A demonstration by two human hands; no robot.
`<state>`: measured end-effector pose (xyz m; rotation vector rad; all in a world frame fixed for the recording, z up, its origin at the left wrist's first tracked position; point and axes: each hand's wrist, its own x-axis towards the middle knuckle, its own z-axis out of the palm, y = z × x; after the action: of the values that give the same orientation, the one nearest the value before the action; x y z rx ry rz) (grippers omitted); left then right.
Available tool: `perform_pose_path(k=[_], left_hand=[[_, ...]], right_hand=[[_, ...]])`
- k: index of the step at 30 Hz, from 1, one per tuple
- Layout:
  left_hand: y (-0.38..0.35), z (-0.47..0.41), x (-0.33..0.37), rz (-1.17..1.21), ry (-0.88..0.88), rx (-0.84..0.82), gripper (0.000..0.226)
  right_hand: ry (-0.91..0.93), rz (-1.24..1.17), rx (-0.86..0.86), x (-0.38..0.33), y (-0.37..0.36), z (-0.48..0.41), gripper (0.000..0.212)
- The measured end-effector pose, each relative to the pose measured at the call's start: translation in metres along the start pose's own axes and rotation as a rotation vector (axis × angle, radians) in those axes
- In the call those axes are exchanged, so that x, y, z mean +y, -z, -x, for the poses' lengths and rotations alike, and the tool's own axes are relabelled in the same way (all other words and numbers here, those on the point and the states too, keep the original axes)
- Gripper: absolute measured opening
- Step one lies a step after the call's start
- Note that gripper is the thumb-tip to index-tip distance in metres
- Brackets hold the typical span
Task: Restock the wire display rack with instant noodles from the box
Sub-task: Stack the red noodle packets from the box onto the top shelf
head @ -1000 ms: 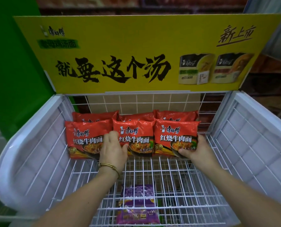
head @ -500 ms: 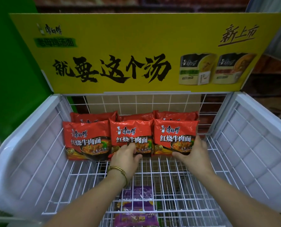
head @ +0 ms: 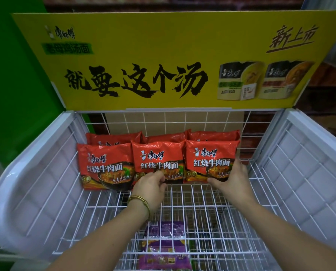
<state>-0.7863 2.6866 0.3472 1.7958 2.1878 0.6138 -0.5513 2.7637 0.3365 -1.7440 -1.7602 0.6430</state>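
Observation:
Red instant noodle packets stand in two rows at the back of the white wire rack [head: 182, 210]. The front row has a left packet [head: 104, 165], a middle packet [head: 157, 159] and a right packet [head: 210, 157]. My left hand [head: 150, 189] pinches the bottom edge of the middle packet. At the lower right corner of the right packet, my right hand [head: 231, 180] holds it with the thumb under the bottom edge and fingers up its right side. The supply box is out of view.
A yellow sign board [head: 163, 59] rises behind the rack. White plastic side panels [head: 26, 192] flank the wire floor left and right. Purple packets [head: 163, 245] lie on a lower level, seen through the wire. A green wall [head: 10, 75] stands at left.
My left hand slid right from the gap between the left and middle packets to the middle packet's bottom edge. The right hand stayed on the right packet. The view moved slightly closer.

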Motion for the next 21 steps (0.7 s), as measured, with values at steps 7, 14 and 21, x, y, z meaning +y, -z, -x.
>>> perform_pose_path(k=[7, 14, 21], left_hand=[[0.015, 0.002, 0.000, 0.041, 0.013, 0.002, 0.010], [0.022, -0.006, 0.024, 0.304, -0.024, -0.108, 0.019], [0.018, 0.002, 0.068, 0.392, -0.198, -0.279, 0.013]], right_hand=[[-0.097, 0.017, -0.052, 0.002, 0.012, 0.008, 0.119], [-0.165, 0.091, -0.076, -0.003, 0.039, 0.033, 0.089], [-0.188, 0.069, -0.019, -0.014, 0.075, 0.090, 0.049]])
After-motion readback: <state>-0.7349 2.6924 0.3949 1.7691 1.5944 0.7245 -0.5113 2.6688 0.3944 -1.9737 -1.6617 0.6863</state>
